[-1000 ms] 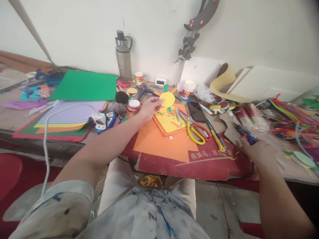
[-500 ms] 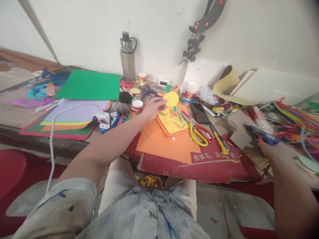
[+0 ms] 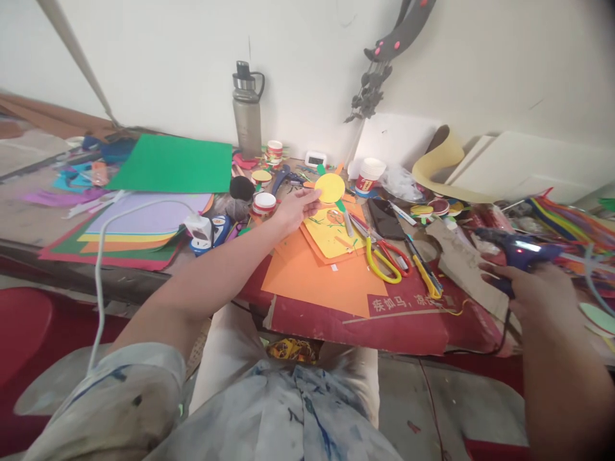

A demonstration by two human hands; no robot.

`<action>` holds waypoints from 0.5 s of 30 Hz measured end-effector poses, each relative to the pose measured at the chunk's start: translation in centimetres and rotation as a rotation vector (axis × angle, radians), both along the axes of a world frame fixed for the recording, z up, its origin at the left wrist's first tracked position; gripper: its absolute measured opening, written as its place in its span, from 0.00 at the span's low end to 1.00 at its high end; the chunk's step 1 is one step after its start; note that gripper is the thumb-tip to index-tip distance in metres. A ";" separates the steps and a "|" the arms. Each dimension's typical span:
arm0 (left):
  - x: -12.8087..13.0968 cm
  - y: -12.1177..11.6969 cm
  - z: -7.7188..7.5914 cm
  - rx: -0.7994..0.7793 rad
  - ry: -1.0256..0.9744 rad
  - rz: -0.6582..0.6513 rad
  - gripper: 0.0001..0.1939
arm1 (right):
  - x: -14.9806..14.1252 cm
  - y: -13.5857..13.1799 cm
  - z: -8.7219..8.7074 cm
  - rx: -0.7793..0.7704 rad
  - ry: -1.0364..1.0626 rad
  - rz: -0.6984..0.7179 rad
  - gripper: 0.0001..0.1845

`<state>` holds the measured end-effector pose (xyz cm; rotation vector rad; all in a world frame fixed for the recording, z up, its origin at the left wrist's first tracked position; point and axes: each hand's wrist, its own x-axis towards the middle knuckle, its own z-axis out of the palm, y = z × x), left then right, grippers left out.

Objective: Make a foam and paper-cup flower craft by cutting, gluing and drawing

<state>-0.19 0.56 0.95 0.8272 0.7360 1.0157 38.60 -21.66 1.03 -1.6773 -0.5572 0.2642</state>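
Observation:
My left hand (image 3: 300, 210) pinches a round yellow paper disc (image 3: 330, 188) at its left edge, above the stacked paper. Green and orange paper strips stick out around the disc's rim. At the right, my right hand (image 3: 541, 285) is wrapped around a dark blue glue gun (image 3: 523, 251), blurred by motion, with a white light showing on its side. Its black cord hangs down past the cardboard. Below the disc lie yellow paper (image 3: 331, 240) with scraps on it and orange sheets (image 3: 307, 282).
Yellow-handled scissors (image 3: 384, 264), red-handled scissors (image 3: 396, 253), a cutter (image 3: 425, 272) and a phone (image 3: 385, 219) lie between my hands. A paper cup (image 3: 369, 176) and a bottle (image 3: 247, 115) stand near the wall. Green paper (image 3: 173, 163) and a power strip (image 3: 211, 235) are at the left.
My right hand has closed around the glue gun and lifted it, turning it from where it lay on the cardboard. The yellow disc has turned slightly in my left hand.

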 end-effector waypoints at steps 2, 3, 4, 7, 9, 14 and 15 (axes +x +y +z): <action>0.0 -0.1 0.1 -0.020 -0.020 -0.003 0.14 | -3.6 0.4 1.4 0.061 0.127 0.138 0.18; 0.1 -0.2 0.2 -0.032 -0.034 -0.007 0.14 | -5.7 0.6 2.0 0.094 0.180 0.198 0.19; 0.1 -0.2 0.3 -0.047 -0.049 -0.012 0.14 | -7.7 0.8 2.6 0.112 0.229 0.274 0.21; 0.2 -0.3 0.5 -0.093 -0.096 -0.030 0.15 | -13.2 1.4 3.5 0.146 0.325 0.490 0.22; 0.2 -0.4 0.5 -0.114 -0.125 -0.046 0.16 | -15.9 1.8 3.5 0.150 0.373 0.608 0.23; 0.4 -0.4 0.5 -0.151 -0.201 -0.057 0.13 | -19.3 4.0 2.2 0.138 0.465 0.679 0.27; 0.4 -0.4 0.5 -0.154 -0.218 -0.049 0.13 | -19.6 4.5 1.9 0.160 0.468 0.678 0.26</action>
